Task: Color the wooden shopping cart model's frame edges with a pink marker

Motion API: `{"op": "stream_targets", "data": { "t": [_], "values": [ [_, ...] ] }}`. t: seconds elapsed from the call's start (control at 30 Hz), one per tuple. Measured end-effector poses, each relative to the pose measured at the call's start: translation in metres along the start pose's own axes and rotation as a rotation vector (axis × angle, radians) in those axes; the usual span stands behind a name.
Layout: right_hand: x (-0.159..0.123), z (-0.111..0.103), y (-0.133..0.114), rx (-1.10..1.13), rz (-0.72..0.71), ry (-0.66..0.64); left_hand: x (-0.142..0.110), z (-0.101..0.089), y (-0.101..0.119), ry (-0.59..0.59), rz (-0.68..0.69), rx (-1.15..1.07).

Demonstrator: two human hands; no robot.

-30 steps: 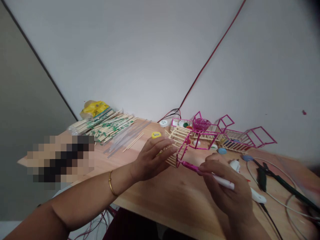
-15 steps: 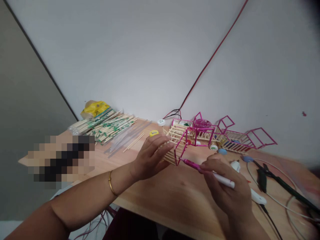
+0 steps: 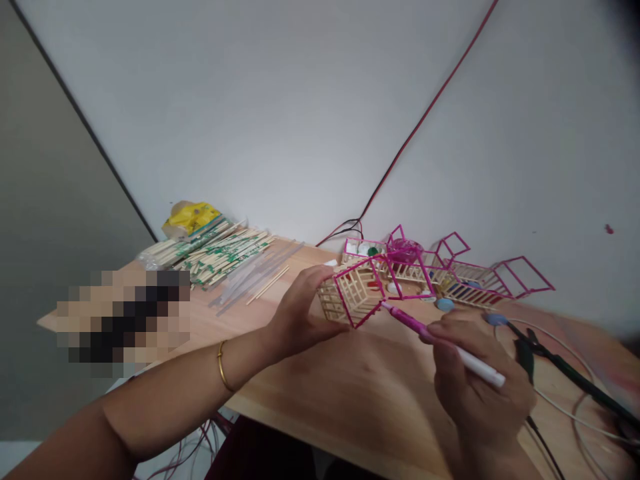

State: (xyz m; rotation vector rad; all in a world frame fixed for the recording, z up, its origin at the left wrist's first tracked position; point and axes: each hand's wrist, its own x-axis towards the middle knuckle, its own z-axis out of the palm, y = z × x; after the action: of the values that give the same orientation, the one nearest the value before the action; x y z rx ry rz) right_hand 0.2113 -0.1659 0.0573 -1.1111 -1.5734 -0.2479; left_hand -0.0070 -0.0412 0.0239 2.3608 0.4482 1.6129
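My left hand (image 3: 297,310) holds a small frame of wooden sticks (image 3: 354,293), its fingers and thumb around the slatted left part. The frame is tilted above the table and has pink edges, with a pink square on its right side. My right hand (image 3: 483,373) grips a white pen-shaped tool (image 3: 415,325) whose front part is pink. The tool's tip touches or nearly touches the frame's lower right pink corner; I cannot tell which. Behind the held frame stand similar pink-edged stick frames (image 3: 473,280) and a clear cup stained pink (image 3: 406,251).
Bundles of wooden sticks (image 3: 220,257) and a yellow packet (image 3: 194,219) lie at the back left, with clear strips (image 3: 245,277) beside them. Blue lids (image 3: 445,304) sit right of centre. Cables and a dark-handled tool (image 3: 565,363) cover the right side. Another person's blurred part is at left.
My left hand has turned the stick frame so its open pink face shows more. My right hand has moved right with the pen-shaped tool, its tip now at another corner.
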Motion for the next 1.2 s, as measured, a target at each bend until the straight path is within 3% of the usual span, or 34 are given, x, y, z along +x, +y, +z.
{"op": "stream_targets", "data": {
  "t": [0.27, 0.67, 0.8, 0.9, 1.0, 1.13, 1.2],
  "values": [
    [0.006, 0.001, -0.004, -0.025, -0.044, -0.110, -0.009, 0.008, -0.002, -0.037, -0.506, -0.139],
    [0.009, 0.009, 0.001, -0.235, -0.002, -0.144, 0.003, -0.010, 0.001, -0.112, -0.631, 0.094],
    [0.008, 0.010, 0.004, -0.252, -0.004, -0.144, 0.006, -0.014, -0.010, -0.101, -0.794, -0.104],
    [0.008, 0.010, 0.005, -0.247, -0.006, -0.143, 0.009, -0.020, -0.019, -0.271, -0.903, -0.363],
    [0.008, 0.010, 0.004, -0.242, -0.003, -0.145, 0.012, -0.033, -0.029, -0.515, -0.804, -0.500],
    [0.010, 0.009, 0.002, -0.215, 0.033, -0.127, 0.012, -0.053, -0.045, -0.625, -0.443, -0.347],
    [0.010, 0.008, 0.003, -0.209, 0.049, -0.117, 0.011, -0.059, -0.051, -0.695, -0.374, -0.265]
  ]
}}
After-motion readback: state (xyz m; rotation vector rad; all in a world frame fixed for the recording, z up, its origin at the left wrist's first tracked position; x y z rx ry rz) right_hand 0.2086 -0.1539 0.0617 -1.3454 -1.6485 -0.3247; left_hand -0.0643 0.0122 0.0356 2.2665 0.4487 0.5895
